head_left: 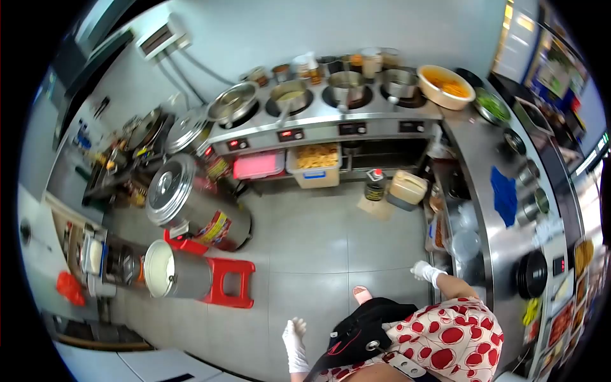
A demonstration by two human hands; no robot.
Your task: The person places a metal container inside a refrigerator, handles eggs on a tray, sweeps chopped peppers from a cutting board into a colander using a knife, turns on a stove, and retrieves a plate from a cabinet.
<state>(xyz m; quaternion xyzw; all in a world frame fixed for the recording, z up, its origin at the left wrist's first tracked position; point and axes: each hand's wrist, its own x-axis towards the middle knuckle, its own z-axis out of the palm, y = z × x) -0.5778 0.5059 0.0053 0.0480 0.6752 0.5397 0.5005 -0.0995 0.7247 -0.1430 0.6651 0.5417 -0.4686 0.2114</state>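
My left hand, in a white glove, hangs over the grey tiled floor at the bottom centre. Its fingers look curled, but whether anything is in them is too small to make out. My right hand, also gloved in white, is low beside the shelves under the right counter, nearest to a clear round container. Its fingers are too blurred to read. A black bag lies against my red-and-white patterned clothing.
Pans sit on a steel stove counter at the back. A red stool, a white bucket and a large lidded pot stand left. Bottles and a jug are on the floor. The steel counter runs along the right.
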